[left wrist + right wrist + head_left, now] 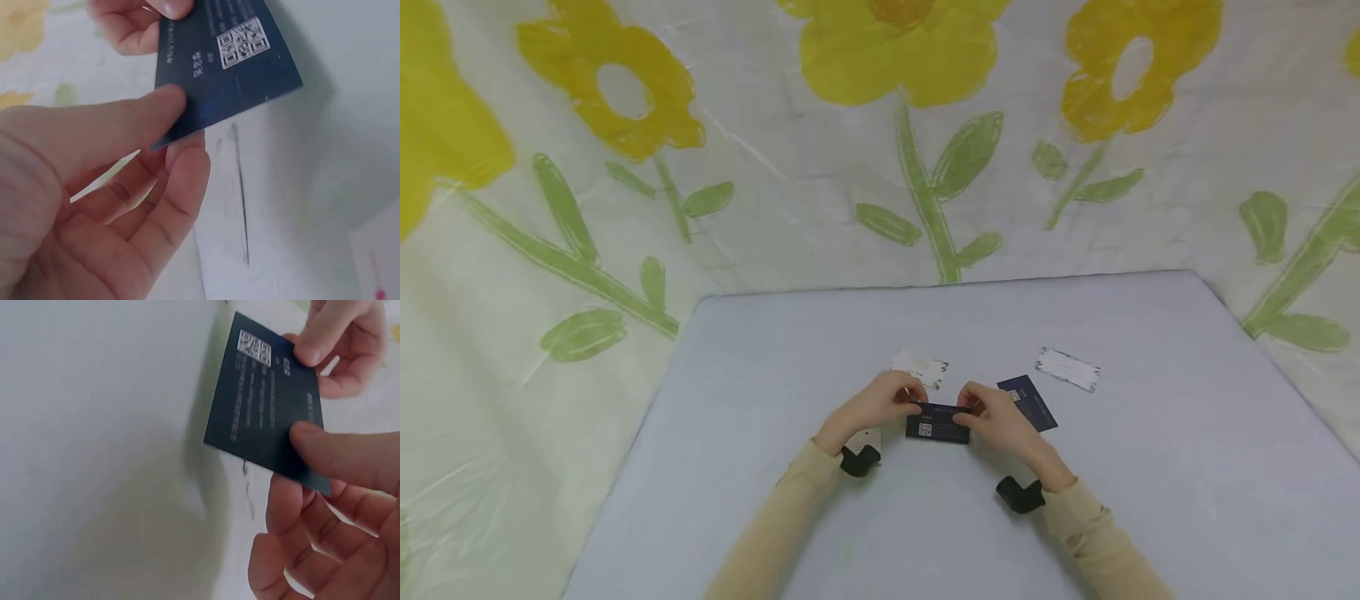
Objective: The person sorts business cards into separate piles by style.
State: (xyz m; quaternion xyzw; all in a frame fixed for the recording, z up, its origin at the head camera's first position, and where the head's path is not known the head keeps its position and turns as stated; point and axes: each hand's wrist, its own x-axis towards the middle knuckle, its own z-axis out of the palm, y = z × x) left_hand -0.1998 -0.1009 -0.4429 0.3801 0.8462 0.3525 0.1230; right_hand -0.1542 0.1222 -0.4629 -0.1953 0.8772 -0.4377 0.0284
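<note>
A dark navy business card (937,424) with a QR code and lines of white text is held up off the table by both hands. My left hand (880,402) pinches its left end between thumb and fingers. At the other end, my right hand (1003,423) pinches it the same way. In the left wrist view the left thumb lies on the printed face of the card (231,69), fingers behind. The right wrist view has the card (262,400) tilted, with both thumbs on its upper edge area.
A second navy card (1033,406) lies just beyond the right hand. A white card with a leafy border (1067,369) is farther right. Another white patterned card (931,369) lies behind the left hand, and a pale card (870,439) is partly hidden under the left wrist. All rest on a white table (775,350).
</note>
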